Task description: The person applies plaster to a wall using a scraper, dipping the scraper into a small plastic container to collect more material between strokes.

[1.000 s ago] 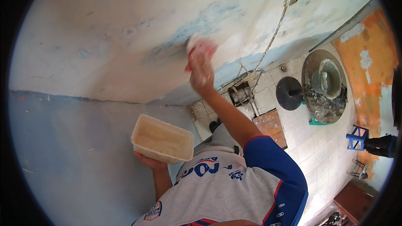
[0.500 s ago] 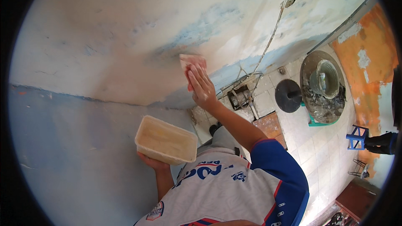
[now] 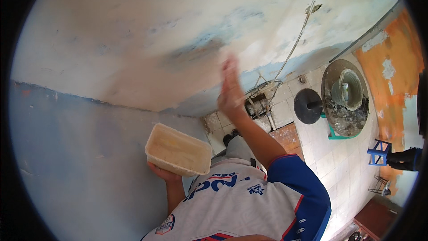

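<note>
My left hand (image 3: 165, 172) is closed under and around the near-left side of a cream rectangular plastic tub (image 3: 179, 149). The tub is tilted so its inside shows, with pale residue over the bottom. My right hand (image 3: 230, 94) is smeared by motion near the wall (image 3: 147, 58), its fingers wrapped round a flat pinkish-red putty scraper (image 3: 230, 63). The scraper is turned nearly edge-on, and whether it touches the wall I cannot tell. Patches of beige filler and bare blue paint mark that wall.
A cable (image 3: 299, 35) runs down the wall to a small pump (image 3: 257, 108) at floor level. Right of it are a black disc (image 3: 307, 107), a round table (image 3: 339, 122) bearing a bucket (image 3: 348, 90), and a blue stool (image 3: 379, 152) beside another person's legs (image 3: 403, 157).
My right hand has swung right with the scraper, which has turned from face-on to nearly edge-on. The tub in my left hand stays almost where it was.
</note>
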The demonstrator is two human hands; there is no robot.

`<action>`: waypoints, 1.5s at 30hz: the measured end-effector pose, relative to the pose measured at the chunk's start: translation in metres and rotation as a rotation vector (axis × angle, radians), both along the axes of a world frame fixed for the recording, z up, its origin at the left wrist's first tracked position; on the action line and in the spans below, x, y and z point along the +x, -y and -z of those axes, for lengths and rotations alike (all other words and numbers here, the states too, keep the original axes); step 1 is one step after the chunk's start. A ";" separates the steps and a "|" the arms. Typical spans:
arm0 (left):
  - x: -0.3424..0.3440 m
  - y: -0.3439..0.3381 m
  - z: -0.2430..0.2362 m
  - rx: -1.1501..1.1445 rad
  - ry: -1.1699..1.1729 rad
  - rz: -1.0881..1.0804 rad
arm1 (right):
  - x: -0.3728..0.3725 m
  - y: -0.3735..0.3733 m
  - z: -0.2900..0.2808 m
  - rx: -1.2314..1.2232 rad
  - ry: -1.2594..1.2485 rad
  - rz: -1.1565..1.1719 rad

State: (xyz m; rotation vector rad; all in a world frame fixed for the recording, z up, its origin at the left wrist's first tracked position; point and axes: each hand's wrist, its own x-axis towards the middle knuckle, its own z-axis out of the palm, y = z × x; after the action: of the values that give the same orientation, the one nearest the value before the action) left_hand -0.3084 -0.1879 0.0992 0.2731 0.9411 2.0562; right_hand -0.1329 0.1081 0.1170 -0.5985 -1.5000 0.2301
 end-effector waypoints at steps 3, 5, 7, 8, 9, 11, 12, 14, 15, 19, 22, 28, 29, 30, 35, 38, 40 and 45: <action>0.000 0.002 0.000 -0.012 0.060 0.024 | 0.025 -0.061 -0.015 0.023 -0.065 0.309; 0.002 0.002 0.000 0.008 0.044 0.060 | 0.013 -0.080 -0.016 -0.127 0.032 0.450; 0.005 0.000 -0.001 -0.013 0.056 0.047 | -0.013 -0.066 -0.009 0.114 0.189 0.326; 0.005 -0.002 -0.001 0.037 0.056 0.075 | -0.027 -0.043 -0.002 0.166 0.213 0.239; 0.005 -0.004 -0.001 0.000 0.054 0.040 | -0.033 -0.017 0.004 0.166 0.224 0.038; 0.004 -0.004 -0.002 0.029 0.034 0.036 | -0.026 0.008 0.007 0.082 0.225 0.035; 0.003 -0.003 -0.003 0.001 0.034 0.008 | -0.016 0.011 0.004 0.165 0.143 0.077; 0.003 0.000 -0.003 0.029 -0.009 0.015 | 0.012 -0.017 -0.011 -0.045 -0.061 0.108; 0.003 0.003 -0.003 0.017 0.003 0.009 | 0.025 -0.043 -0.021 0.005 -0.113 0.273; 0.005 0.001 -0.003 0.030 0.053 0.058 | 0.004 -0.086 -0.040 -0.035 0.192 0.442; 0.006 -0.005 -0.004 0.003 0.047 0.053 | -0.035 -0.021 -0.023 0.243 0.157 0.093; 0.008 -0.001 -0.008 0.009 0.023 0.000 | 0.028 -0.037 -0.044 -0.041 -0.016 0.298; 0.008 0.000 -0.009 0.021 -0.005 -0.001 | 0.033 -0.057 -0.055 -0.004 -0.110 0.349; 0.008 0.002 -0.009 -0.030 0.012 -0.034 | 0.033 -0.073 -0.063 -0.046 -0.188 0.409; 0.006 0.000 -0.009 0.059 0.061 0.023 | -0.033 -0.021 -0.049 0.294 0.160 0.153; 0.005 0.000 -0.008 0.153 0.043 0.051 | -0.021 0.018 -0.026 0.072 0.257 -0.039; 0.004 0.002 -0.008 0.090 0.031 -0.001 | 0.011 0.003 -0.024 -0.049 -0.121 -0.114; 0.006 0.008 -0.010 -0.022 -0.007 -0.065 | 0.032 -0.083 -0.052 -0.248 -0.154 0.302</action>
State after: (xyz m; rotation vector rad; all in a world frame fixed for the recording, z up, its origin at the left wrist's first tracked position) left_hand -0.3028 -0.1958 0.1093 0.2414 0.9878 2.1037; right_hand -0.1011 0.1916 0.1694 -0.9746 -1.2231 0.2231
